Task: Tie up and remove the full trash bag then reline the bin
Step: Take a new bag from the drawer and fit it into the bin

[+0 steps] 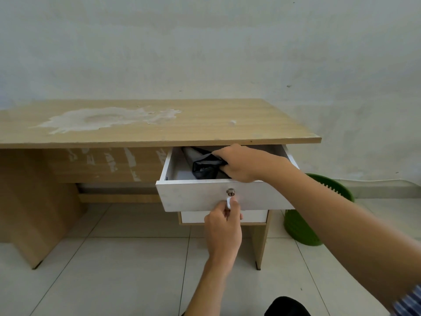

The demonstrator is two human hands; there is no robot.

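The right hand point(242, 164) grips a folded black trash bag point(204, 166) inside the open drawer point(196, 197), near its back right corner, while the left hand point(224, 226) pinches the white drawer handle point(229, 202) at the front edge below.

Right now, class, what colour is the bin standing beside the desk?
Green. The bin shows best, partly hidden behind the forearm, in the head view.

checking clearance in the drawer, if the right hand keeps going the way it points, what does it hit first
The right hand points left into the open drawer, its fingers already on the black bag. Beyond that, probably the drawer's left wall, though depth is unclear.
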